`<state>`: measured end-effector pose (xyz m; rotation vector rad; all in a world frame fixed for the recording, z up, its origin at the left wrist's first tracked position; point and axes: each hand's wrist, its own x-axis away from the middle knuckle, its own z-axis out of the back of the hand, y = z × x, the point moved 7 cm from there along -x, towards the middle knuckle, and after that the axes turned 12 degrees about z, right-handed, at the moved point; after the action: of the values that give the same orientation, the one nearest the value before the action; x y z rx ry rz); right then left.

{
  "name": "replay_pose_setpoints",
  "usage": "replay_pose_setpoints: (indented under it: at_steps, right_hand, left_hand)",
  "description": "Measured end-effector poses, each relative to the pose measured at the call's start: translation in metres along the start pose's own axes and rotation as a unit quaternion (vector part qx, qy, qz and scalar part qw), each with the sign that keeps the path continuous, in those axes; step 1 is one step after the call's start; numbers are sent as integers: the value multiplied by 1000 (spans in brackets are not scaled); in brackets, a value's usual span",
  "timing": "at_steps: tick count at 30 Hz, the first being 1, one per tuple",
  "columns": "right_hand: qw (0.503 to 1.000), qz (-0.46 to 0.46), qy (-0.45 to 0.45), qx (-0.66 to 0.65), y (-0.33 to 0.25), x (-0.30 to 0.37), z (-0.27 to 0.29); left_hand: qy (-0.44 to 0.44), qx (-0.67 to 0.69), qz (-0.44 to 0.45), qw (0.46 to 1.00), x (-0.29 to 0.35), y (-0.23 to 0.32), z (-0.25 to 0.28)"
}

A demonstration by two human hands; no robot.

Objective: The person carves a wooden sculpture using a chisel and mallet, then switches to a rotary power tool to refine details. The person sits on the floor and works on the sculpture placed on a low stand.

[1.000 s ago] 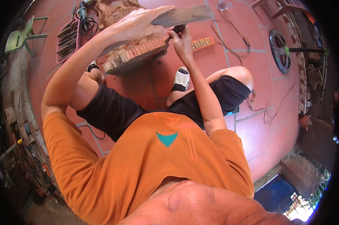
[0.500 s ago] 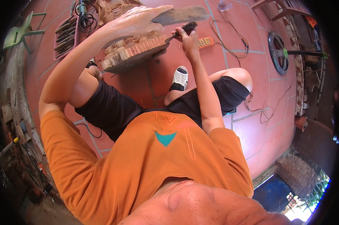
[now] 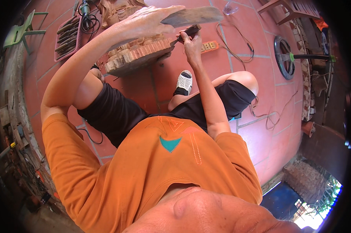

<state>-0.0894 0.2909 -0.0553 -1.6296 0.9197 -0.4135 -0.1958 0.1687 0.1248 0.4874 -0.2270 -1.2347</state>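
Observation:
My left hand (image 3: 154, 18) is closed around one end of a flat, worn wooden mallet (image 3: 198, 16), which extends to the right above my other hand. With bent fingers, my right hand (image 3: 192, 46) grips a chisel (image 3: 190, 32) by its dark handle. The chisel's thin blade slants down to the left, its tip at the right end of a carved wood block (image 3: 138, 53). Whether the tip touches the wood I cannot tell. Ridges run along the block's near edge, and my left forearm hides part of its top. More carved wood (image 3: 115, 12) shows beyond that arm.
A pink basket (image 3: 58, 54) of several chisels stands at the far left, beside a green power tool (image 3: 84, 8) with coiled black cord. An orange power strip (image 3: 210, 46) lies right of my right hand. A brown cable (image 3: 243, 40) and a wheel-shaped object (image 3: 278, 58) are farther right.
The mallet has shifted slightly to the right with my left hand. My right hand and the chisel have moved slightly left. The chisel still points at the block's end.

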Motion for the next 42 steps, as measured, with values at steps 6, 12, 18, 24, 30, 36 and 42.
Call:
replay_pose_setpoints:
  at_steps: [6,12,18,24,30,36,42]
  right_hand:
    - [990,82,-18,111,-8,1,-4]
    - [988,80,-12,134,-5,0,-5]
    - [989,73,-23,130,-5,0,-2]
    - [996,56,-10,72,0,-1,-1]
    - [990,-115,38,-78,26,-9,28]
    - [998,-43,32,-21,11,-5,16]
    - [999,27,18,43,-8,-10,9]
  left_hand:
    - [-95,11,69,993,0,21,2]
    - [-53,-50,37,997,-2,-5,-13]
    - [-111,58,98,987,-4,19,13]
    - [-104,-26,60,992,-11,-7,-18]
    - [-27,-7,40,999,-10,-16,-9]
    - [-101,-5,44,994,-4,-12,5]
    - [-126,2,80,989,1,-2,11]
